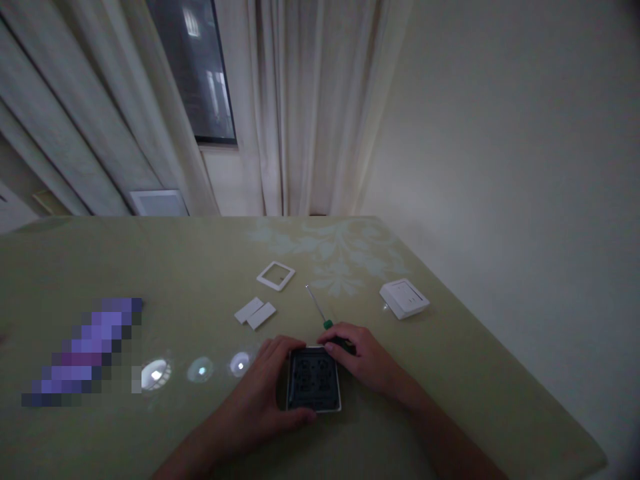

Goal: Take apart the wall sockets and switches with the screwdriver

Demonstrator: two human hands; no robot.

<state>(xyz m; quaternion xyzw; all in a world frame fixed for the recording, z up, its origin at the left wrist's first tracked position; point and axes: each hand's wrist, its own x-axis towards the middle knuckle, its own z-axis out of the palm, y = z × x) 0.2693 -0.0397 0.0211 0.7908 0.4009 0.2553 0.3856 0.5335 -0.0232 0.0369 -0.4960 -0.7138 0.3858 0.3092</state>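
Note:
My left hand [267,387] grips a square switch plate [314,379] by its edges, fingers at the far left corner and thumb along the near side. The plate shows a dark, moulded face inside a thin white rim. At its far right corner, my right hand [363,353] is closed around the handle of a screwdriver [328,325]. The handle has a green collar, and its metal shaft points away from me. Two white rectangular pieces [261,315] lie just beyond the plate, overlapping. A white square frame [276,276] rests farther back.
To the right, near the table's slanting edge, sits a white socket unit [404,298]. A pixelated purple object [87,353] lies at the left. Light reflections spot the green tablecloth [190,280]. Curtains [310,107] and a wall [510,147] bound the far side and right.

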